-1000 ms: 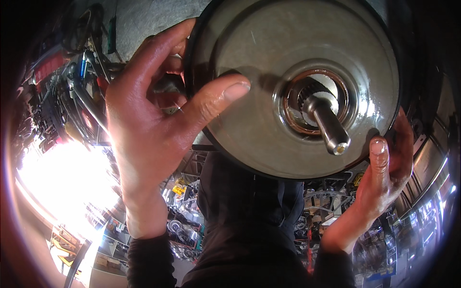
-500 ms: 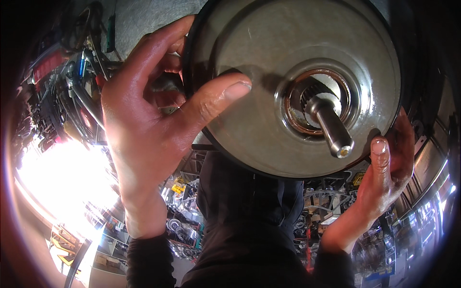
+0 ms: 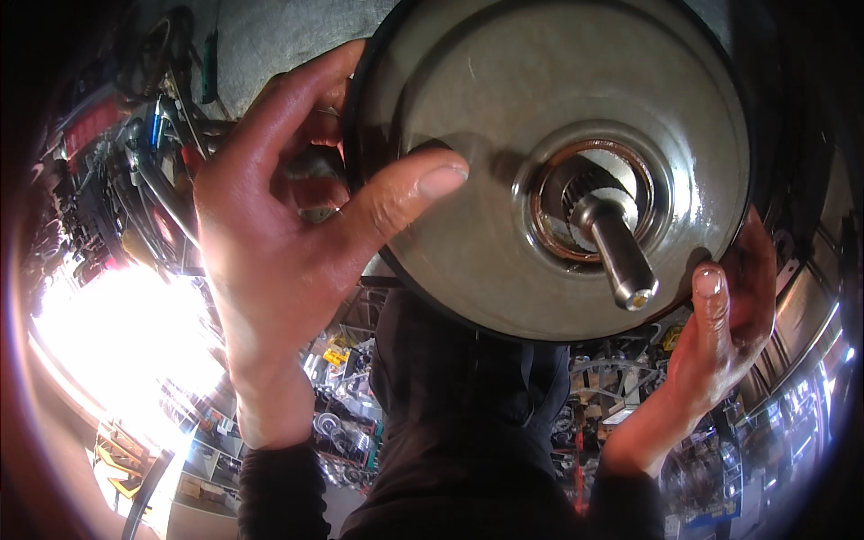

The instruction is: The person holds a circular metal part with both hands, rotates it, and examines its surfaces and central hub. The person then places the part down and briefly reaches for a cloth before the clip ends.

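Observation:
A large, round metal drum [image 3: 477, 252] with a dark rim is held up between my two hands. From a ringed hole right of its centre juts a steel shaft [image 3: 621, 247], splined at its base and tapering to a blunt tip toward me. My left hand [image 3: 288, 207] grips the drum's left edge, the thumb lying flat on the face and the fingers curled behind the rim. At the lower right edge, my right hand [image 3: 729, 315] holds the rim with its thumb in front; its fingers are mostly hidden behind. Both hands look wet or oily.
A grey metal surface [image 3: 279, 36] lies behind the drum. Hand tools [image 3: 153, 162] crowd the left side, a green-handled one [image 3: 210, 67] among them. Parts-filled shelves [image 3: 351, 432] appear lower down, and bright light glares at the left.
The drum has dropped slightly and its shaft tip has shifted a little down and left. Both hands keep the same grip.

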The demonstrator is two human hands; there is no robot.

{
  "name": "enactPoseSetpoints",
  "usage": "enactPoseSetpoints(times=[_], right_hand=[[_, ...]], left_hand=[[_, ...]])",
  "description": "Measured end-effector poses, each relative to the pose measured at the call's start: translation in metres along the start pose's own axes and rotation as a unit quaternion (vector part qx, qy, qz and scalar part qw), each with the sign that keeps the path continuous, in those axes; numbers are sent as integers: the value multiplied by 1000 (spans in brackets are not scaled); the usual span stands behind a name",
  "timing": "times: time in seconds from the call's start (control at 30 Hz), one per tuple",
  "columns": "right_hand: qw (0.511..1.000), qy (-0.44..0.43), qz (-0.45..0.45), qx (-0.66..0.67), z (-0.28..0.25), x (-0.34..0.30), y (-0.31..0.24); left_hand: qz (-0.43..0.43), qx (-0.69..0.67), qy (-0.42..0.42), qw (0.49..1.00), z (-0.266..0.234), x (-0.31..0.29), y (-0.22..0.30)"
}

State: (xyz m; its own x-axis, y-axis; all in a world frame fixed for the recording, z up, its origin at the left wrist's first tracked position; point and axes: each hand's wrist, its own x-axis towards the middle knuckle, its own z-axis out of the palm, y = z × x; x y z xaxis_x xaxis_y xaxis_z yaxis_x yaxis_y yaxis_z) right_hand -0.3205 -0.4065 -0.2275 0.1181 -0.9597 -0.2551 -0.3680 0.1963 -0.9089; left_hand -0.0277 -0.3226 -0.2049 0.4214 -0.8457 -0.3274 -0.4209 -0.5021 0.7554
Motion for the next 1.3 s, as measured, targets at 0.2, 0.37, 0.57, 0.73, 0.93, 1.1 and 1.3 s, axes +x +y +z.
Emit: enactPoseSetpoints(times=[0.2,0.37,0.57,0.73,0.93,1.1,1.3], right_hand=[[1000,-4,6,1,0,-1,-3],[1000,1,8,0,1,-1,-3],[1000,0,7,-5,1,-3,-3],[1000,-18,11,9,-2,-4,-2],[1000,-19,14,15,-4,-5,0],[999,-12,15,35,-2,-6,1],[999,-8,13,36,-1,-5,2]], left_hand=[[12,-4,6,1000,1,1,-2],[3,-8,7,1000,1,0,-1],[-27,-21,11,999,3,-4,2],[-18,-19,7,1000,2,-3,1],[2,9,11,1000,2,-2,1],[-6,-6,11,1000,2,-2,2],[5,-11,11,1000,3,-1,0]])
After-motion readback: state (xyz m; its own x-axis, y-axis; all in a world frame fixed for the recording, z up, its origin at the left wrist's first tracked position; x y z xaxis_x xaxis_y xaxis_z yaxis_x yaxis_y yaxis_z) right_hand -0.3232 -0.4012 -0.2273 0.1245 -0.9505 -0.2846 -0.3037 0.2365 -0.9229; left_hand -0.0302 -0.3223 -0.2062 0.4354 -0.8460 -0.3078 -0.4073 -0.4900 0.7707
